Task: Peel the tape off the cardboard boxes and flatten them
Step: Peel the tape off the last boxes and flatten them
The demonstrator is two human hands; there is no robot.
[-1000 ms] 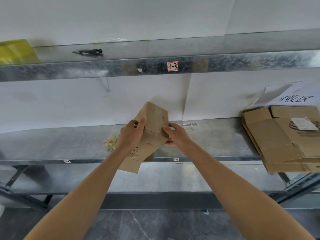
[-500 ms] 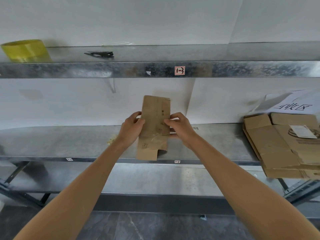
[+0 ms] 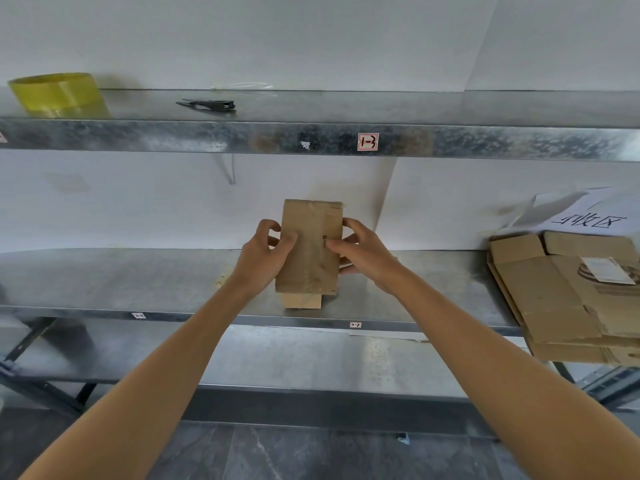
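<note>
A long metal shelf (image 3: 138,282) runs across the middle of the frame, with an upper shelf (image 3: 485,140) above it. At the right edge, a stack of flattened cardboard (image 3: 561,299) lies on the middle shelf, overhanging its front. At centre frame the small cardboard box (image 3: 311,251) is held upright over the middle shelf, looking pressed flat; whether its lower flap touches the shelf cannot be told. The left hand (image 3: 263,258) grips its left edge and the right hand (image 3: 363,254) its right edge, thumbs on the front face. In the upper left a yellow tape roll (image 3: 59,93) stands on the upper shelf, with a dark tool (image 3: 207,105) lying well to its right.
</note>
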